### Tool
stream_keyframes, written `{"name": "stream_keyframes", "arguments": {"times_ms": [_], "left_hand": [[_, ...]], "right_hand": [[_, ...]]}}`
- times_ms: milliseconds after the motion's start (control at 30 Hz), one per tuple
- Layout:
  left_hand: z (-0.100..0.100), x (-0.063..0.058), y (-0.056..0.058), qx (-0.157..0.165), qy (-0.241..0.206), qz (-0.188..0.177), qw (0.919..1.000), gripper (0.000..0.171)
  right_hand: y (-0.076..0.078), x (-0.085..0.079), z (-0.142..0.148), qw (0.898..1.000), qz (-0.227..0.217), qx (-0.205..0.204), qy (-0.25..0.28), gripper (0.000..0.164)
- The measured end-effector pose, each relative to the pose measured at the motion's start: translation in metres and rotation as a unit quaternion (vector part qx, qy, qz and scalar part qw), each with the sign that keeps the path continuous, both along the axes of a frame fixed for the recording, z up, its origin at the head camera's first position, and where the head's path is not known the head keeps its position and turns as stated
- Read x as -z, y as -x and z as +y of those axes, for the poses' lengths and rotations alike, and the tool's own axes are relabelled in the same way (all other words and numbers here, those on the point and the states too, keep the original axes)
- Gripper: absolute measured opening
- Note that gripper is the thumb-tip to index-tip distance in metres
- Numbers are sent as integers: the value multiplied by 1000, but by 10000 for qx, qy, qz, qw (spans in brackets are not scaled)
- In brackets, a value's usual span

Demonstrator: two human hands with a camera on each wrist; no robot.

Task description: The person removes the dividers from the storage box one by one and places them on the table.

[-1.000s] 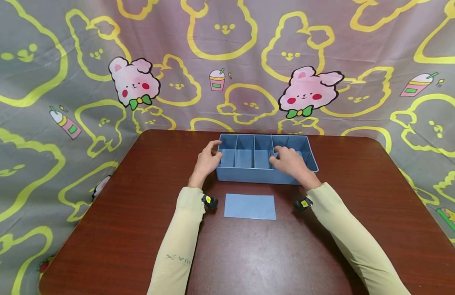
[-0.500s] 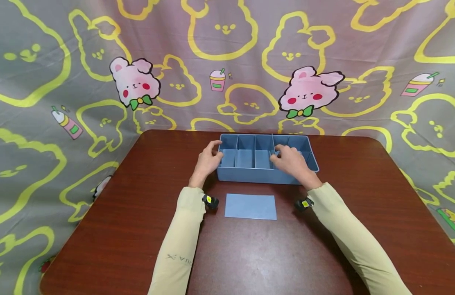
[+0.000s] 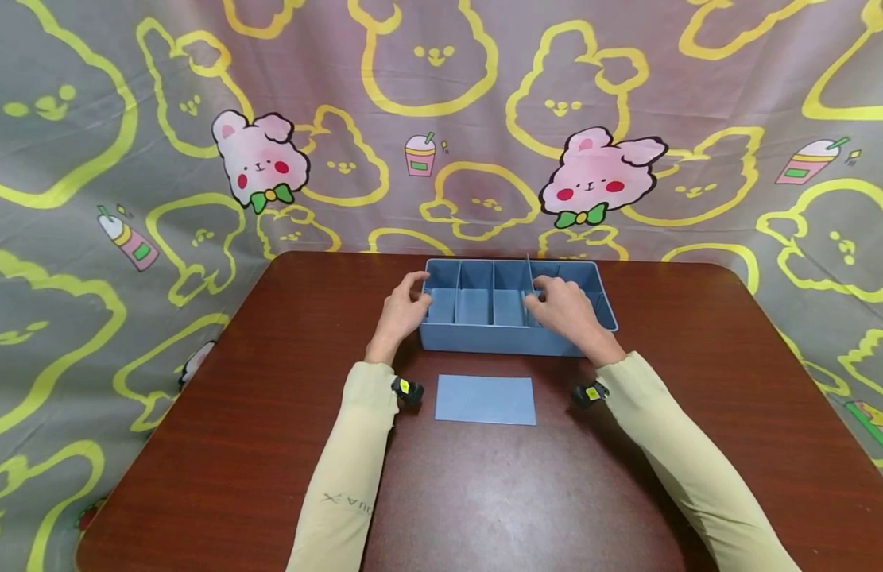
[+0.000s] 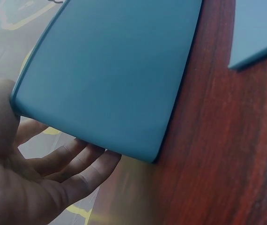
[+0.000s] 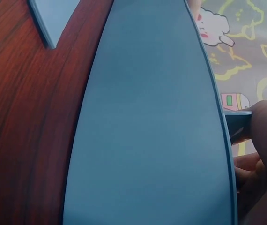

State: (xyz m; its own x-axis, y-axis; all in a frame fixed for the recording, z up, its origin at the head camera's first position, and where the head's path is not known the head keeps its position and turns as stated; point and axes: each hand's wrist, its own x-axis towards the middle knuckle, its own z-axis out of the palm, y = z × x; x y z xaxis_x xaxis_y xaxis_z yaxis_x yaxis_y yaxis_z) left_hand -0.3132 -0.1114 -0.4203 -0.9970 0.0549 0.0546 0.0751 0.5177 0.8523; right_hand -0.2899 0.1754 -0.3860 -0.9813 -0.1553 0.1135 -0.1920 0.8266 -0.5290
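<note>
A long blue divided box (image 3: 477, 340) stands toward the back of the table. My left hand (image 3: 401, 310) grips its left end; in the left wrist view the thumb is at the rim and the fingers (image 4: 84, 176) lie along the outside of the end wall. Over the right part of the box, my right hand (image 3: 566, 311) pinches a thin blue divider (image 5: 238, 123), whose top edge sticks up above the rim. The divider's lower part is hidden inside the box. On the table in front lies a flat blue rectangular panel (image 3: 486, 400), with neither hand on it.
Brown wooden table (image 3: 284, 445) with rounded far corners. A patterned curtain (image 3: 484, 119) hangs right behind its far edge and along the sides. Other upright dividers (image 3: 493, 292) split the box into compartments, with smaller ones at the right end.
My right hand has risen slightly, and the divider's top edge stands higher above the box's back rim. The left hand, box and flat panel have stayed in place.
</note>
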Motion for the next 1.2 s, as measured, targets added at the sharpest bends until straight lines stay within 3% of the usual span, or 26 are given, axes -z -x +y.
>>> {"name": "stream_keyframes", "arguments": {"times_ms": [567, 1200], "left_hand": [[-1, 7, -1, -68, 11, 32, 10000, 46], [0, 3, 2, 63, -8, 28, 10000, 47]], "right_hand": [[-2, -4, -1, 9995, 326, -15, 46, 48], [-6, -12, 1, 9981, 599, 50, 102, 47]]}}
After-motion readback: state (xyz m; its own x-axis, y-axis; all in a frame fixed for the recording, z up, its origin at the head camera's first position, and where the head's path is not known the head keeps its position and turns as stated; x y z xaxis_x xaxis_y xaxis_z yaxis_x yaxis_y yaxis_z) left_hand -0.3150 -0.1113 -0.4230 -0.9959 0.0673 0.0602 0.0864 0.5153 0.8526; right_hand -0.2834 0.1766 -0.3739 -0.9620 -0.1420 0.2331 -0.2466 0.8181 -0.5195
